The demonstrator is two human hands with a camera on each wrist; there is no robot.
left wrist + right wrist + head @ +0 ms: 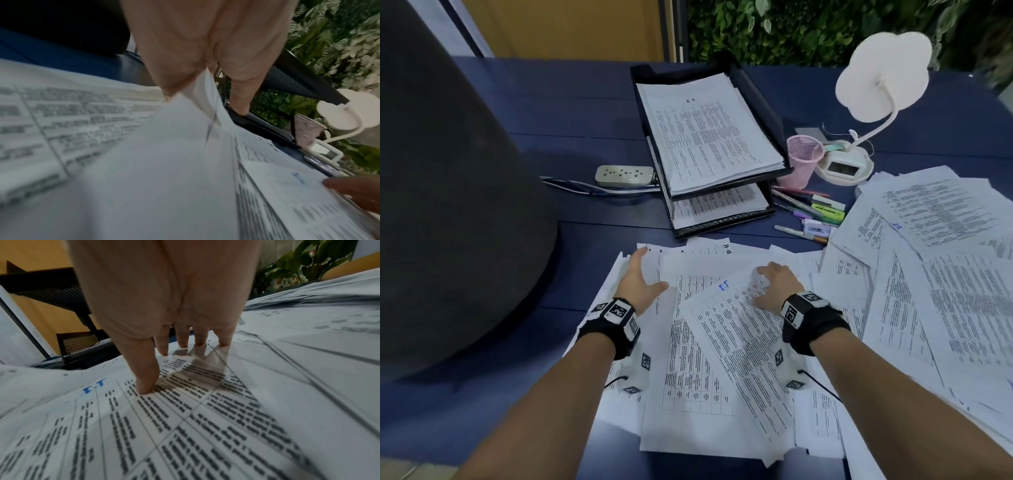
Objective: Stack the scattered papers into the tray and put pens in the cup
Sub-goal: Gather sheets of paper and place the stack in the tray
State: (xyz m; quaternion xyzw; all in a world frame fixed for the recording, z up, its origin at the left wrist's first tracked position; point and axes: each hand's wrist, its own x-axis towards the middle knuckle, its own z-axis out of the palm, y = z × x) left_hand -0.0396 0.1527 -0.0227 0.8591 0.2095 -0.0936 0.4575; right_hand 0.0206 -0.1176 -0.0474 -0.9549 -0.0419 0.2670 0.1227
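Observation:
Printed papers [698, 377] lie scattered over the near part of the blue table [551, 113]. My left hand [647, 270] rests on the pile's left edge, fingers straight and thumb [170, 87] spread; a sheet edge [205, 91] rises between thumb and fingers. My right hand [763, 286] presses spread fingertips [146, 386] on a tilted sheet with a blue mark [185, 418]. The black two-tier tray [756, 89] beyond holds stacked papers on both levels. A pink mesh cup [804, 161] stands at its right, with pens and highlighters [811, 212] lying loose in front.
A larger heap of papers [945, 257] covers the right side. A white desk lamp [883, 78] stands behind the cup. A power strip [625, 175] with its cable lies left of the tray. A big dark rounded object [448, 205] fills the left.

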